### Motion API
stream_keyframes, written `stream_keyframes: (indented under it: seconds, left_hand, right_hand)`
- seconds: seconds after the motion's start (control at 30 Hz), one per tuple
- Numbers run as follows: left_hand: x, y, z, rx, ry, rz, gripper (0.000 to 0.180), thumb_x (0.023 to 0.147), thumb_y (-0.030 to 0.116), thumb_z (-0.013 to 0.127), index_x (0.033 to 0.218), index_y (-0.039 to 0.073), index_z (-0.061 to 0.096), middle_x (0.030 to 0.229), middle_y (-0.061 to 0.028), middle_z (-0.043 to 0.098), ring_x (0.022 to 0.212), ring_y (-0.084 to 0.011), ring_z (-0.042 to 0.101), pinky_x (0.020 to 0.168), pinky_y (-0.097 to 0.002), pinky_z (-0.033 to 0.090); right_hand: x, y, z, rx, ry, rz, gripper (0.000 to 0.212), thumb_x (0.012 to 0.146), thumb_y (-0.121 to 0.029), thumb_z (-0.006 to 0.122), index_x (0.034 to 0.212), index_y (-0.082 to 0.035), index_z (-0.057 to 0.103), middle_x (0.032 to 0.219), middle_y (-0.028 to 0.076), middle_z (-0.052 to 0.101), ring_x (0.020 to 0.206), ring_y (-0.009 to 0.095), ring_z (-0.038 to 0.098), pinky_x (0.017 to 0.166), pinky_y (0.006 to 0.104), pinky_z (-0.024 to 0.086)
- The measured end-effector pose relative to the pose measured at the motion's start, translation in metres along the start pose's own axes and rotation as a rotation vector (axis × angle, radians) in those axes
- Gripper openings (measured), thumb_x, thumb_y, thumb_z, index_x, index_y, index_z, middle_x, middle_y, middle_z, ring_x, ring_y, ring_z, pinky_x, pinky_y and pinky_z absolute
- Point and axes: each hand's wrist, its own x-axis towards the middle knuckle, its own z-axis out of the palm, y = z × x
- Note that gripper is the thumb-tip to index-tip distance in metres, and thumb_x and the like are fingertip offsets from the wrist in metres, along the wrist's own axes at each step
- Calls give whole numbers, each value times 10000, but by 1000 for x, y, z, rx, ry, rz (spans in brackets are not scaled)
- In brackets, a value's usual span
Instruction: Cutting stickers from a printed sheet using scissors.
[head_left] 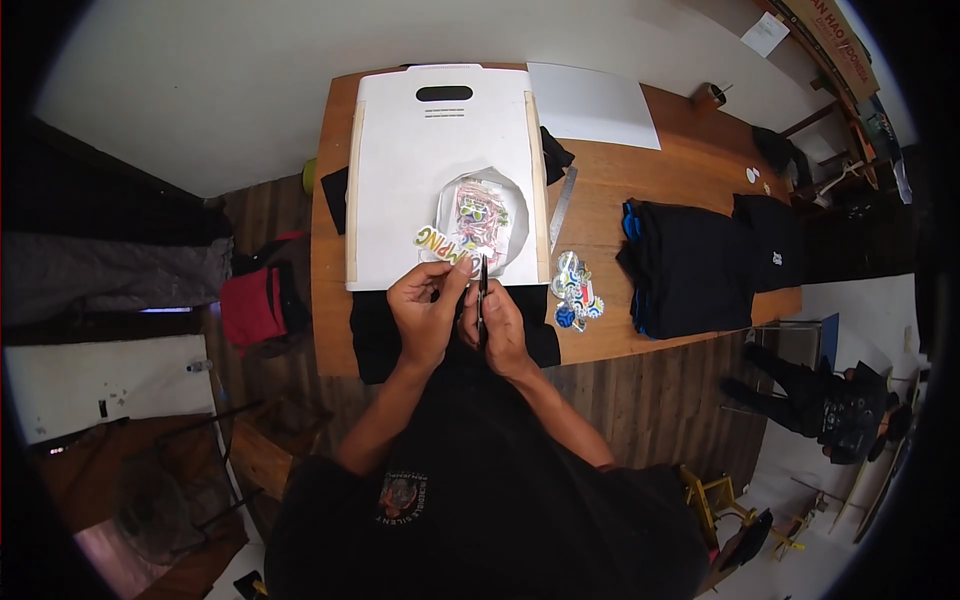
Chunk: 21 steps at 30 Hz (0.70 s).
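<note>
My left hand [424, 308] pinches a white-edged lettered cutout [437, 243] with green and orange letters, holding it tilted above the near part of a white board [400, 170]. My right hand [497, 322] grips a dark pair of scissors [484, 285], blades pointing away from me beside the cutout's right end. Just beyond both hands a round whitish tray or bowl [516, 215] sits on the board, with printed scraps and colourful pieces [480, 212] inside. To the right, a small pile of blue, green and white cutouts [576, 290] lies on the wooden table [600, 190].
A metal ruler [564, 205] lies right of the board, and a white sheet [595, 105] lies behind it. Folded black garments [692, 268] are stacked on the table's right side. Black cloth [374, 335] sticks out beneath the board. A brown cup [709, 97] stands at the back right.
</note>
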Motion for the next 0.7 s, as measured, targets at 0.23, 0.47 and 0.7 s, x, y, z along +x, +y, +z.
stream_keyframes:
  seconds: [0.23,0.47,0.7]
  left_hand:
    - [0,1,0,-5,-4,1,92,853,10,743,873,-54,682,787,-47,685,681,-36,596,615,-167,447]
    - [0,1,0,17,-3,15,91,855,13,742,871,-56,686,767,-40,679,661,-31,583,598,-164,437]
    - [1,0,0,28,-1,0,94,856,21,744,865,-57,693,761,-37,678,659,-27,580,594,-161,432]
  right_hand:
    - [0,3,-2,41,8,-12,330,1068,-350,355,1039,-37,454,611,4,419,497,67,357,471,214,310]
    - [2,0,-2,-17,-16,-1,340,1067,-377,333,1037,-57,444,576,4,404,466,83,350,463,231,314]
    - [3,0,-4,-55,-22,-15,335,1066,-373,344,1033,-55,444,576,7,405,475,85,354,470,232,319]
